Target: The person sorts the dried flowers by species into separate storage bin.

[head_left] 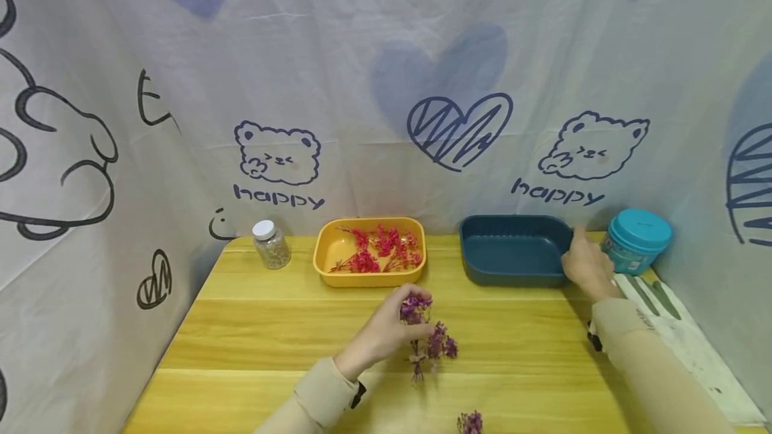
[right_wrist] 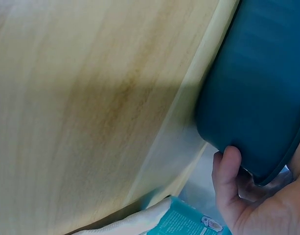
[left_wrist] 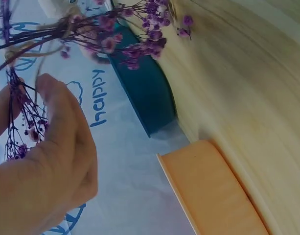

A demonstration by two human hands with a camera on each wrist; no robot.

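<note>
My left hand (head_left: 386, 328) pinches a small bunch of purple dried flowers (head_left: 439, 345) above the middle of the table. In the left wrist view, its stems (left_wrist: 30, 40) cross near the fingertips, tied with pale twine (left_wrist: 66, 28). At the back right, my right hand (head_left: 588, 265) grips the right end of a dark blue rectangular basin (head_left: 512, 280). The right wrist view shows the thumb against the basin's outer wall (right_wrist: 252, 107); the other fingers are largely hidden. Another purple dried flower sprig (head_left: 470, 422) lies at the front edge of the head view.
A yellow basin (head_left: 362, 280) with pink-red dried flowers (head_left: 386, 243) stands back left of the blue one. Further left is a white-capped clear jar (head_left: 273, 246). A teal lidded tub (head_left: 636, 243) and a white cloth with green stripes (head_left: 693, 347) occupy the right side.
</note>
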